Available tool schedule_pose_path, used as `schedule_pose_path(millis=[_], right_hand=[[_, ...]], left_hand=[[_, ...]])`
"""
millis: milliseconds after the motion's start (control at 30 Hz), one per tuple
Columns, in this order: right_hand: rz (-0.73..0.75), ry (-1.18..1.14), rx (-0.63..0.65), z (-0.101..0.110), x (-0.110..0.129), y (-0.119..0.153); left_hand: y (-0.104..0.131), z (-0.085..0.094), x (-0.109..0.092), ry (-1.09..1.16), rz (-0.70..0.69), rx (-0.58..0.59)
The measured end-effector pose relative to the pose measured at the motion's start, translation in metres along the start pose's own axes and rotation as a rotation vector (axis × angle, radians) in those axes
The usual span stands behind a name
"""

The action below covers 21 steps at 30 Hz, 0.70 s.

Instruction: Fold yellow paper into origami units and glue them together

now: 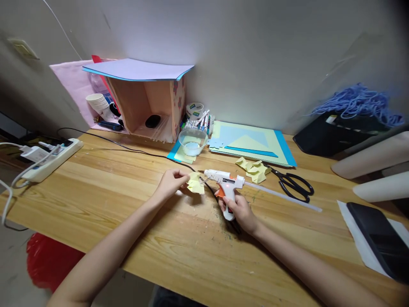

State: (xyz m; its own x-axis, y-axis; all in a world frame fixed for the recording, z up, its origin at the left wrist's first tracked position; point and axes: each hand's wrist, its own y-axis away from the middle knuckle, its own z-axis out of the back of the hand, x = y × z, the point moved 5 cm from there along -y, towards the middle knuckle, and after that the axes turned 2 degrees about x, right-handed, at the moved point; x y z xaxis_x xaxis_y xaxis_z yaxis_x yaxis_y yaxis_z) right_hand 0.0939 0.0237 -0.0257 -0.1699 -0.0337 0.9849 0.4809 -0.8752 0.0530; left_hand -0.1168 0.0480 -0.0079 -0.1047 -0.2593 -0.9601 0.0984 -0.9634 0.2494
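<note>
My left hand (172, 184) pinches a small creased piece of yellow paper (195, 183) by its left edge, just above the table. Wrapped round the handle of a white glue gun (225, 179) is my right hand (238, 209), with fingers by the orange trigger. The gun's nozzle points left, close to the paper's upper right; whether they touch I cannot tell. A long clear glue stick (284, 196) sticks out of the gun's back. More crumpled yellow paper pieces (254, 169) lie behind the gun, beside black-handled scissors (294, 185).
A clear plastic bowl (192, 143) and stacked coloured paper sheets (255, 140) lie at the back, near an open cardboard box (143, 102). A black cable (143, 152) crosses the table. A power strip (53, 160) is at left, a black phone (377, 238) at right.
</note>
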Motion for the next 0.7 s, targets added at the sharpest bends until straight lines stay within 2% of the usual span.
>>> schedule_pose_path(millis=[533,700], right_hand=[[-0.014,-0.015,0.044,-0.0032,0.0059,-0.0012],[-0.052,-0.044,0.032,-0.0036,0.0012,-0.0015]], left_hand=[[0.0027,-0.0054,-0.0023,-0.03,-0.039,0.053],[0.002,-0.0056,-0.002,-0.035,-0.052,0.054]])
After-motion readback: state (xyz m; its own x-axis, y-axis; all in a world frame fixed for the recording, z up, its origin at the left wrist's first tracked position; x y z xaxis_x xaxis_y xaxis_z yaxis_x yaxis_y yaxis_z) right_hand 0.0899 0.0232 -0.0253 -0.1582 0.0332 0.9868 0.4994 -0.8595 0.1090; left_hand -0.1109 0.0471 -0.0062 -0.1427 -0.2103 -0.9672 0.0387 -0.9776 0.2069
